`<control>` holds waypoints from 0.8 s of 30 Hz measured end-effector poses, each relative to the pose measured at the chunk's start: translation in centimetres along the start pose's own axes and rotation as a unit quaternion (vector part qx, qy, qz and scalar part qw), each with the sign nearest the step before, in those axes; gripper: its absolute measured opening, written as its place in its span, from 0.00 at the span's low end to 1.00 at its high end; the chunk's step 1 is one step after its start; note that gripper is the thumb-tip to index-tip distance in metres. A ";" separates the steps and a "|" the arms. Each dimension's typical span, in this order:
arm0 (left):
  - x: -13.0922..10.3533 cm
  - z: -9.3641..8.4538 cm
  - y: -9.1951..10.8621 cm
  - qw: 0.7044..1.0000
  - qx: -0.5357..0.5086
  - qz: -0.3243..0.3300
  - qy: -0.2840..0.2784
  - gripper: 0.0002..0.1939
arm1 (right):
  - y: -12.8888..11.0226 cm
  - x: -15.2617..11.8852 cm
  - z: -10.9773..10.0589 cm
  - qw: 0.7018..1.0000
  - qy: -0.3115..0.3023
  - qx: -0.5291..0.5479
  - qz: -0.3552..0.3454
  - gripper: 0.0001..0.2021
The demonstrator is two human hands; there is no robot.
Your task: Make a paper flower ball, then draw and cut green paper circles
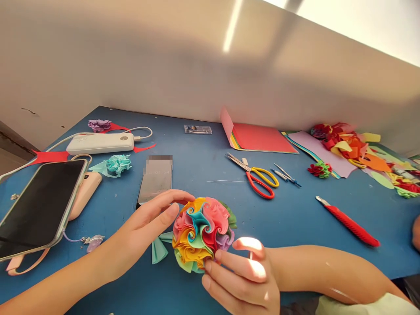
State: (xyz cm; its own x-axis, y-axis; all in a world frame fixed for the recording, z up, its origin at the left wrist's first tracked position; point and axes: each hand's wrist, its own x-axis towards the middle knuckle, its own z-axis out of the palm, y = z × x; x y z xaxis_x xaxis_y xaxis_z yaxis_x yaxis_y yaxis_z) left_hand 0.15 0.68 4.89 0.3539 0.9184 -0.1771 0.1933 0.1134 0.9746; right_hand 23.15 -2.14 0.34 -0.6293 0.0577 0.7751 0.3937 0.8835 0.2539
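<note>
Ball [201, 221] at near middle of worktop [190, 153]. Our left hand [141, 229] lies open against it; whether our right hand [244, 278] pinches it, we cannot tell. Squeezing too hard could crush its paper folds.

1 blue table [193, 153] stands against a pale wall [147, 65], where 1 bright light streak [232, 26] falls slanting.

Table [288, 218], blue. Left: red paper [52, 156]; white power bank [98, 143]; pink power bank [86, 194], partly under dark phone [46, 205]; teal crumpled paper [118, 165]; purple crumpled paper [99, 125]. Middle: grey phone [155, 181]; clear case [197, 129]; paper stack [262, 138]; scissors [246, 168], red-and-yellow handles. Right: lilac sheet [311, 146]; paper scraps [348, 146]; knife [351, 224], red-handled.
</note>
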 end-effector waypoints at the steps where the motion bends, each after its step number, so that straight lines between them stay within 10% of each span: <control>1: 0.0 0.0 0.0 1.000 0.001 0.003 0.006 0.23 | -0.1 -0.1 0.0 1.000 0.001 0.000 0.000 0.11; 10: 0.1 0.1 0.1 1.000 -0.020 -0.001 0.021 0.21 | 1.7 1.0 -0.3 0.996 0.008 -0.001 -0.084 0.10; 24: 0.2 -0.2 -0.7 0.982 0.139 0.101 0.084 0.19 | 2.3 1.9 -0.3 0.991 0.003 0.083 0.105 0.14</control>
State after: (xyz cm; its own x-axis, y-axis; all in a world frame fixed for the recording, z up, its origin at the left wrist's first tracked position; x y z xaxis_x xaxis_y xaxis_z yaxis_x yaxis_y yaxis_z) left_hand -0.14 0.83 4.26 0.2602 0.9635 0.0634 0.3860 -0.1639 0.9078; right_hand 23.08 -0.13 2.57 -0.5413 0.2453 0.8042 0.3998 0.9166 -0.0105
